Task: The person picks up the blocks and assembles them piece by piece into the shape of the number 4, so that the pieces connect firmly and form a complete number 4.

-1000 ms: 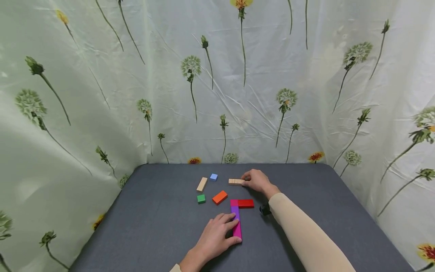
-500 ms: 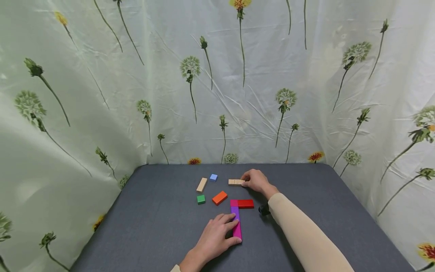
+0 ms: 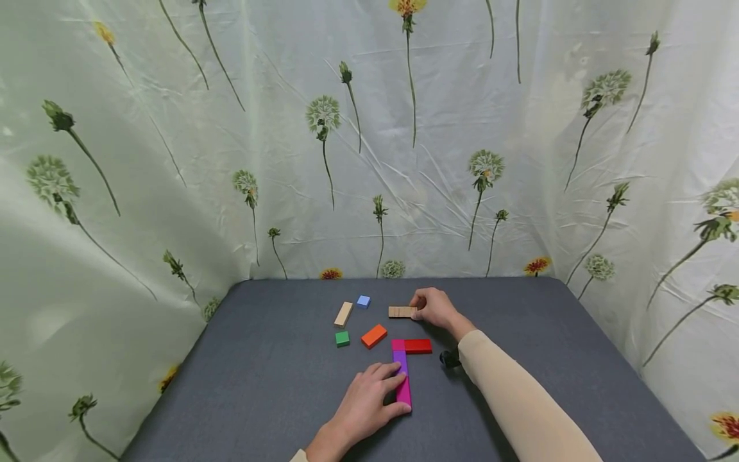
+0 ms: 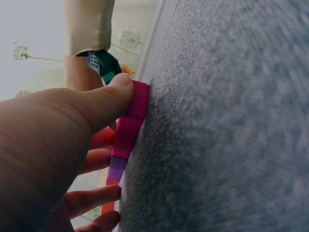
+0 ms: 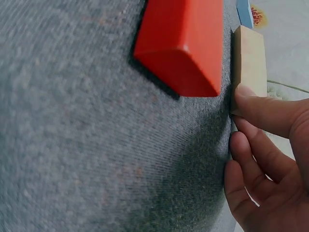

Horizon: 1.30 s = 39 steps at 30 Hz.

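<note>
the relaxed left hand (image 3: pixel 367 398) touches pink-purple blocks (image 3: pixel 403 389) left of the red block (image 3: pixel 418 346), behind which the right hand (image 3: pixel 437 308) pinches a wooden block (image 3: pixel 400 312).

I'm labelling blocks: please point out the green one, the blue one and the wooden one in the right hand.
Green block (image 3: pixel 342 337): head view, top face.
Blue block (image 3: pixel 363 300): head view, top face.
Held wooden block (image 5: pixel 251 58): right wrist view, middle of its visible broad side.
</note>
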Motion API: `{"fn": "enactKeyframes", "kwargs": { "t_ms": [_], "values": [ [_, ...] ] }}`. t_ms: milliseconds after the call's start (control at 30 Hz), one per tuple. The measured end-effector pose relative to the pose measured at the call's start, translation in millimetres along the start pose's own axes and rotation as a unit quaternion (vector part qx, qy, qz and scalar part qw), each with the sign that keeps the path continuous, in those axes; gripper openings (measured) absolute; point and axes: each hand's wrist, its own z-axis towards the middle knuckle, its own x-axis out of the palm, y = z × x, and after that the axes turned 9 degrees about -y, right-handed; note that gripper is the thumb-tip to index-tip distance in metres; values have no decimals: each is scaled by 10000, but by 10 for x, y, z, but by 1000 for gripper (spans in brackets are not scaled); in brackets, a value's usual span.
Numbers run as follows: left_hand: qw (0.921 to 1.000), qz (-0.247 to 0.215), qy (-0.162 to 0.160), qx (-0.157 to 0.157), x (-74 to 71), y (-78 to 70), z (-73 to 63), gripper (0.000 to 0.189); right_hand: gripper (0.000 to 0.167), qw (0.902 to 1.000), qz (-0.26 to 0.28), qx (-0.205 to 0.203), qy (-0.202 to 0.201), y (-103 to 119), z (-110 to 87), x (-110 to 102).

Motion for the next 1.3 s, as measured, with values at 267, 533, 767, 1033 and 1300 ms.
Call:
{"fn": "enactKeyframes", "kwargs": {
  "t_ms": [267,533,767,1033,1300],
  "values": [
    [10000,32,23,2,-13,-8,7,64,14,9996,240,154,-50,-31,-18,-14],
    [9999,92,15,-56,3,-11,9,64,11,9987,424,271,-83,62,-35,-99],
    [9999,120,7,-39,5,-4,12,64,11,9981,601,121,-25,126,-31,-176],
    [9998,91,-117,134,-6,6,4,64,14,9982,599,-17,-59,210,-73,-252],
    [9997,97,-134,187,-3,25,-1,64,15,9983,567,-104,-104,259,-110,-299]
  ]
}}
